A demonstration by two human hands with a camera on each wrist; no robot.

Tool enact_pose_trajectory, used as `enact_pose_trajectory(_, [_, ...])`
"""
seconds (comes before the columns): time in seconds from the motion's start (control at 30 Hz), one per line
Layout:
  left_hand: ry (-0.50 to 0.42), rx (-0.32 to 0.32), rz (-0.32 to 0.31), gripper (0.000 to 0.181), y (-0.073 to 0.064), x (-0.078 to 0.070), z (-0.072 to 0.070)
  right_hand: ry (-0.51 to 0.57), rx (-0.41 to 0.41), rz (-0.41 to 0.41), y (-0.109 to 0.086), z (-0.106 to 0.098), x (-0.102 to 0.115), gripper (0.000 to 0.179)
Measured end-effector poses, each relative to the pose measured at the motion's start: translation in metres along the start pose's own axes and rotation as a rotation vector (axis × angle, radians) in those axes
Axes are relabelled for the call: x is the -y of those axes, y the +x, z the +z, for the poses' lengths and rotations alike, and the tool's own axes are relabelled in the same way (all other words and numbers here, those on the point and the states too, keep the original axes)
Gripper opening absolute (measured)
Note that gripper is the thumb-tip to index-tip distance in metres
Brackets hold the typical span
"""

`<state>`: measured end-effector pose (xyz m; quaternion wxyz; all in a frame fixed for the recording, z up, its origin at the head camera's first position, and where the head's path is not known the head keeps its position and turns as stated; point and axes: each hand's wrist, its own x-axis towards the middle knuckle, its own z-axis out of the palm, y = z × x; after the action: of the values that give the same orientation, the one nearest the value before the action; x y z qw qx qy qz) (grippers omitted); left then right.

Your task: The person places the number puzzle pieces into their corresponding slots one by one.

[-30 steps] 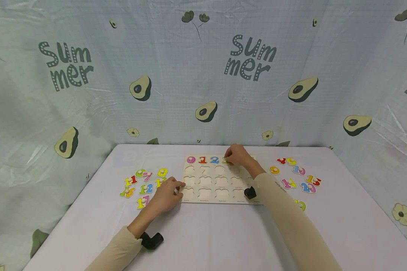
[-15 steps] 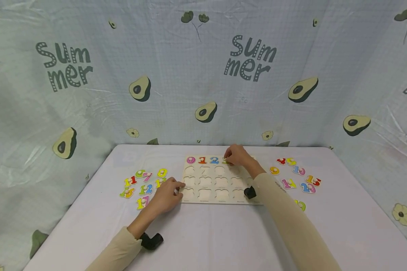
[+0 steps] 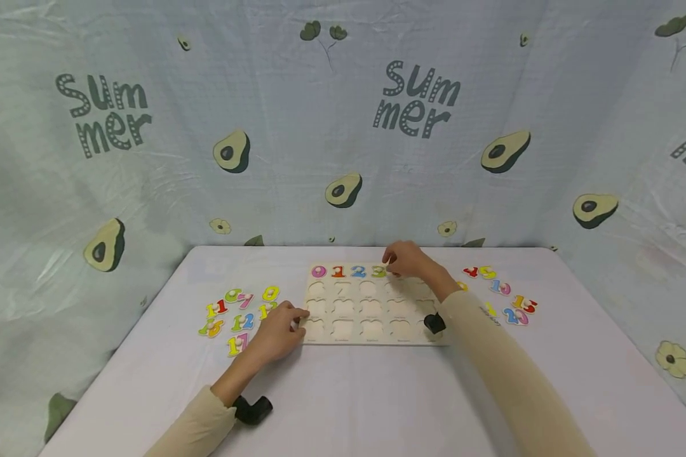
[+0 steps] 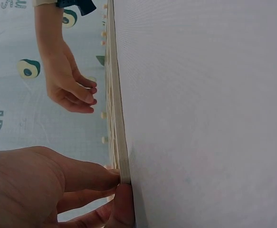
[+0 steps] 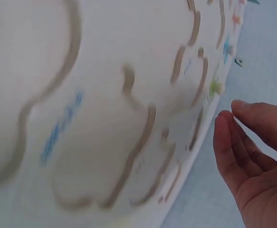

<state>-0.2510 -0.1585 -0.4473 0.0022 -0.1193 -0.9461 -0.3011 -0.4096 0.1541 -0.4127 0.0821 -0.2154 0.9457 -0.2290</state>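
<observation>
Table [image 3: 343, 400]: was white, with loose numbers [image 3: 242, 322] left and right.
Board [image 3: 357, 308]: lay at the far middle.
Left hand [image 3: 280, 329]: pinched the board's left edge.
Right hand [image 3: 406, 259]: held nothing, fingertips narrowly parted near the green 3 [image 3: 379, 271].
Sheet [image 3: 286, 95]: hung beyond, avocado-printed.

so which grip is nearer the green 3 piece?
Right. The right grip is just to the right of the green 3 piece, not touching it. The left grip holds the left edge of the board, lower down and farther off.
</observation>
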Motion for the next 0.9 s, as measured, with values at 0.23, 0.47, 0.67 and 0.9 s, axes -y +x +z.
enact_pose_trajectory(0.23, [-0.001,0.010,-0.019,0.034,-0.003,-0.002,0.000,0.021,-0.017,-0.017,-0.020,-0.025,-0.020,0.020])
enact_pose_trajectory(0.47, [0.001,0.011,-0.033,0.035,-0.001,-0.004,0.001,0.036,-0.097,0.030,-0.040,-0.049,-0.048,0.018])
enact_pose_trajectory(0.67, [-0.004,0.009,-0.022,0.035,0.000,-0.001,0.001,0.036,-0.120,0.092,-0.058,-0.062,-0.061,0.019])
enact_pose_trajectory(0.9, [-0.008,0.010,-0.025,0.034,0.000,-0.001,0.002,0.046,-0.142,0.138,-0.070,-0.069,-0.082,0.021])
